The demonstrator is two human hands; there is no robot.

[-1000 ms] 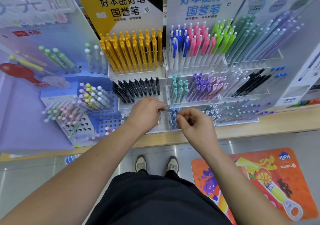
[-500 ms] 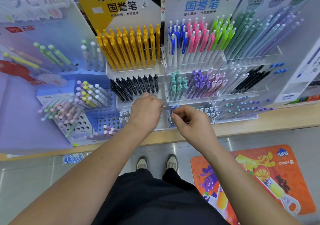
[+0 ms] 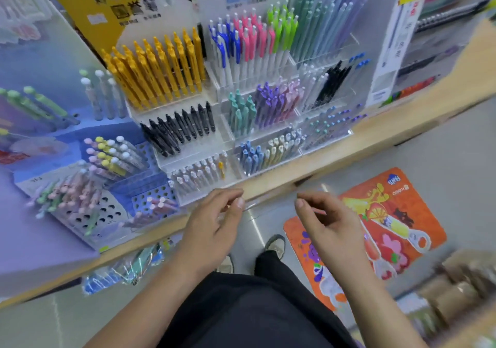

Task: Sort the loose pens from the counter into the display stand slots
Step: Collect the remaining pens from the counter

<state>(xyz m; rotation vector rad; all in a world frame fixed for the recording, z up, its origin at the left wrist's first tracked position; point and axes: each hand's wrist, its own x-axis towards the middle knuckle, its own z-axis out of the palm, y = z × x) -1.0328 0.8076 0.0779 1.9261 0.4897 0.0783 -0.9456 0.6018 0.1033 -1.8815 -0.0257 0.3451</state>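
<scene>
The clear tiered display stand [image 3: 228, 143] sits on the wooden counter [image 3: 375, 133]. Its slots hold yellow pens [image 3: 161, 68], black pens [image 3: 179, 130], blue, pink and green pens [image 3: 249, 39], teal and purple pens [image 3: 257, 106], pale pens [image 3: 198, 173] and blue pens [image 3: 249, 157] in the bottom row. My left hand [image 3: 214, 224] hovers just in front of the counter edge, thumb and forefinger pinched on a thin clear plastic strip [image 3: 252, 205]. My right hand [image 3: 327, 221] hangs over the floor, fingers loosely curled, holding nothing I can see. The view is blurred.
A blue perforated stand [image 3: 112, 208] with pastel pens stands at the left on a purple base [image 3: 40, 240]. Wrapped pen packets [image 3: 126, 267] lie below the counter edge. An orange floor mat [image 3: 389, 227] is at the right, and my shoes [image 3: 273, 243] are below.
Both hands have drawn back from the bottom slots toward me and moved apart. The camera has swung down and to the right.
</scene>
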